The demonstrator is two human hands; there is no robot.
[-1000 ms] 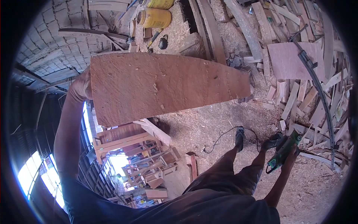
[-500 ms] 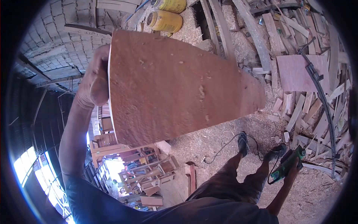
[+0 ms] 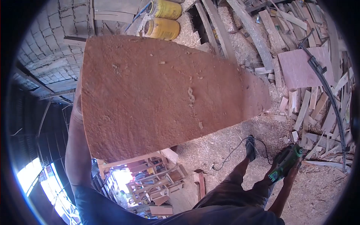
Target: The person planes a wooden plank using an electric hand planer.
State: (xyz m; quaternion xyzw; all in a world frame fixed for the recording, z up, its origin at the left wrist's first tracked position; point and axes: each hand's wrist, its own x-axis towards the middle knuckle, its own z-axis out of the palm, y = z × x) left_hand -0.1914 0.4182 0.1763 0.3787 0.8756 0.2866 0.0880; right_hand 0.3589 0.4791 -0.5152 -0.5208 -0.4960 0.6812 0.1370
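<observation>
A wide reddish-brown wooden board (image 3: 157, 97) fills the middle of the view, tilted up, broad at the left and narrower at the right. Its rough face carries sawdust and small crumbs. My left hand (image 3: 78, 107) supports the board at its left edge; the fingers are hidden behind the wood. Low at the right, my right hand (image 3: 296, 168) is closed around a green-and-black corded power tool (image 3: 285, 165), which hangs beside my leg, well apart from the board.
Sawdust covers the floor (image 3: 221, 150), where a black cord (image 3: 228, 155) runs near my feet. Offcuts (image 3: 315, 101) and a flat plywood piece (image 3: 303, 67) lie at the right. Yellow containers (image 3: 163, 29) stand at the top, and wooden frames (image 3: 161, 182) at the lower left.
The board has shifted left and closer, its left end now covering most of my left hand. The tool in my right hand has moved slightly left and up.
</observation>
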